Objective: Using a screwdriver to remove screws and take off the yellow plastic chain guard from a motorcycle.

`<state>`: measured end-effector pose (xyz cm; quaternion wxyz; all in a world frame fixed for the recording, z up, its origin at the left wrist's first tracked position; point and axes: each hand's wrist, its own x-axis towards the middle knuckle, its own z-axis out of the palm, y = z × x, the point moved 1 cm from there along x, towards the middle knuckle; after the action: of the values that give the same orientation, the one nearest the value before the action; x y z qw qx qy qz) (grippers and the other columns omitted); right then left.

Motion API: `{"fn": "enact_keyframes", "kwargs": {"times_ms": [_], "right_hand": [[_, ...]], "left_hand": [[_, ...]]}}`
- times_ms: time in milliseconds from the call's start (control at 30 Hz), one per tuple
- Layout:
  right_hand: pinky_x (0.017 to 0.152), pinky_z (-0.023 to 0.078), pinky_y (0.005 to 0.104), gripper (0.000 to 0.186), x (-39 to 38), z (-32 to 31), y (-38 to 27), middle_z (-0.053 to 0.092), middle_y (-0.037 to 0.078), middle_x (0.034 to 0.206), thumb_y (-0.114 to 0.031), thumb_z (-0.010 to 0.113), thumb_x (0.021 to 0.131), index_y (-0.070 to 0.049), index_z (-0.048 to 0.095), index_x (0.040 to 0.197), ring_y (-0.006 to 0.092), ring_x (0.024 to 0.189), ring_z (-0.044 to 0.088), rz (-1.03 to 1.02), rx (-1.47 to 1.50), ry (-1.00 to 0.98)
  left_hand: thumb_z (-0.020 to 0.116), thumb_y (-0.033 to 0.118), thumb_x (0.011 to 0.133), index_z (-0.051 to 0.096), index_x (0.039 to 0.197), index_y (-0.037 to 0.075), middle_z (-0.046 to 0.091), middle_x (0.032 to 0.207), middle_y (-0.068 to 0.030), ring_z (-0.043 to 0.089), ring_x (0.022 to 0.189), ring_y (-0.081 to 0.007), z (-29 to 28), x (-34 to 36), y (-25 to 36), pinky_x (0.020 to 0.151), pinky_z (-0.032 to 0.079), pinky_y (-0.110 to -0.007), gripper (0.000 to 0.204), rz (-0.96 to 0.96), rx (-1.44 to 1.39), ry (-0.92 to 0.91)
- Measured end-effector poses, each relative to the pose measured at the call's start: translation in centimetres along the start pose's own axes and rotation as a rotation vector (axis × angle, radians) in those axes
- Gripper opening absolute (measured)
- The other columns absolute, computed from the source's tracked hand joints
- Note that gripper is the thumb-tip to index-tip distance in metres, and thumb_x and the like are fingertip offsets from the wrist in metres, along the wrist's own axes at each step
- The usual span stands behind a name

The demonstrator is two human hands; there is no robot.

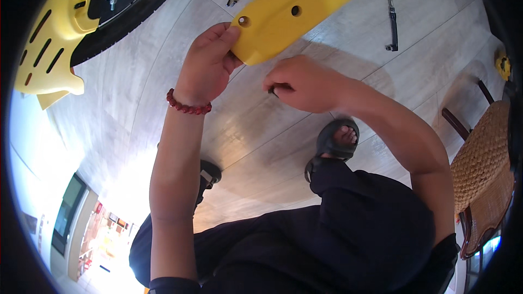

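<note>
My left hand (206,68), with a red bead bracelet at the wrist, pinches the lower left end of a long yellow plastic cover panel (278,28). The panel has several round holes and is tilted above the floor. Below its lower edge, apart from it, is my right hand (308,84). Its fingers are curled closed, and a small dark bit (272,91) shows at the fingertips; its kind I cannot make out. Small dark screws (232,2) lie on the floor left of the panel.
At the upper left stands a black tyre (101,43) beside a slotted yellow plastic cover (52,41). A black-handled tool with a metal shaft (393,27) lies on the floor, right of the panel. A woven chair (482,149) stands at the right. My sandalled foot (335,139) is below my right hand.
</note>
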<state>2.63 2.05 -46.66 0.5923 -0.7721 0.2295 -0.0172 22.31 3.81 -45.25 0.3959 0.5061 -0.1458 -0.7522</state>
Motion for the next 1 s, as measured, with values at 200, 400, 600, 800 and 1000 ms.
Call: {"fn": "enact_keyframes", "kwargs": {"times_ms": [200, 400, 600, 800, 1000], "right_hand": [[0.066, 0.049, 0.0247, 0.021, -1.2, -6.7, -2.5, 0.059, 0.005, 0.082, 0.001, 0.05, 0.081, 0.001, 0.06, 0.1, 0.0125, 0.069, 0.059, 0.079, 0.66, 0.216], [0.066, 0.049, 0.0242, 0.018, -0.8, -7.4, 0.0, 0.059, 0.004, 0.082, 0.001, 0.053, 0.083, 0.001, 0.059, 0.1, 0.0103, 0.069, 0.057, 0.026, 0.792, 0.417], [0.066, 0.047, 0.0218, 0.017, -0.1, -5.8, -0.7, 0.059, 0.002, 0.082, -0.001, 0.06, 0.082, 0.0, 0.059, 0.099, 0.0087, 0.07, 0.056, -0.006, 0.487, 0.691], [0.066, 0.047, 0.0234, 0.017, 1.3, -5.1, -2.6, 0.06, 0.004, 0.083, 0.001, 0.061, 0.079, -0.002, 0.058, 0.095, 0.0106, 0.072, 0.056, -0.187, 0.093, 0.711], [0.06, 0.046, 0.0334, 0.012, 1.2, -4.9, -3.1, 0.058, 0.011, 0.079, 0.0, 0.058, 0.073, -0.002, 0.057, 0.085, 0.0266, 0.067, 0.057, -0.115, 0.039, 0.659]], "left_hand": [[0.042, 0.018, 0.096, 0.048, 0.112, -0.009, 0.058, 0.108, -0.0147, 0.058, 0.101, -0.0199, 0.7, 0.0, -0.2, 0.09, 0.046, -0.033, 0.032, 0.009, -0.021, -0.041], [0.043, 0.017, 0.095, 0.048, 0.113, -0.01, 0.058, 0.11, -0.0156, 0.058, 0.102, -0.021, 1.3, -0.2, -0.4, 0.091, 0.046, -0.034, 0.033, 0.004, -0.036, 0.015], [0.043, 0.017, 0.095, 0.048, 0.113, -0.01, 0.058, 0.109, -0.0154, 0.059, 0.1, -0.0212, 2.2, -0.5, -0.4, 0.09, 0.047, -0.033, 0.033, 0.012, 0.01, 0.026], [0.04, 0.019, 0.096, 0.048, 0.112, -0.006, 0.058, 0.107, -0.0136, 0.059, 0.098, -0.0212, 3.2, -0.9, -0.1, 0.089, 0.048, -0.034, 0.031, 0.016, 0.06, 0.068], [0.041, 0.018, 0.096, 0.048, 0.112, -0.007, 0.057, 0.108, -0.013, 0.057, 0.099, -0.0185, 3.6, -0.5, -1.0, 0.087, 0.048, -0.031, 0.031, 0.006, -0.012, 0.039]]}}
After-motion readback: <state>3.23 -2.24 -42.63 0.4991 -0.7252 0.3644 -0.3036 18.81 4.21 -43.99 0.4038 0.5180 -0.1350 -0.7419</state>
